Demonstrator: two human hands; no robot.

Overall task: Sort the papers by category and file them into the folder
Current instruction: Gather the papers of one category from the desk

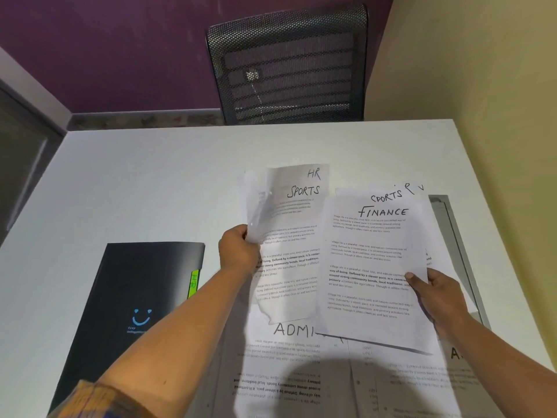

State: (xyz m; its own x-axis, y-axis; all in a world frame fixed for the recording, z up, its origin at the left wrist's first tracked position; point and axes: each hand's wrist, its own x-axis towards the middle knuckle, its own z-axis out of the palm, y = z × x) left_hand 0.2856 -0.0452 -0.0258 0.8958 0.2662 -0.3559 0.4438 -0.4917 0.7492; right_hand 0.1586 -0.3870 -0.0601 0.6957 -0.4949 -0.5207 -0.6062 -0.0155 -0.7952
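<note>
**Papers lifted mid-frame, folder closed at lower left**

Left hand (239,251) clenched on SPORTS sheets (289,236); right hand (437,292) pinching FINANCE sheet (369,260) by its right edge. Black folder (135,297) flat beside. White table (150,182) bare across upper left.

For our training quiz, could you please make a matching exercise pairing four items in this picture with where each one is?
Things:
1. FINANCE sheet
2. SPORTS sheet
3. black folder
4. ADMIN sheet

Places:
A. flat on the table, nearest the camera
B. held in the right hand
C. closed on the table, left of the left arm
D. held in the left hand

Pairs: 1-B, 2-D, 3-C, 4-A
</note>
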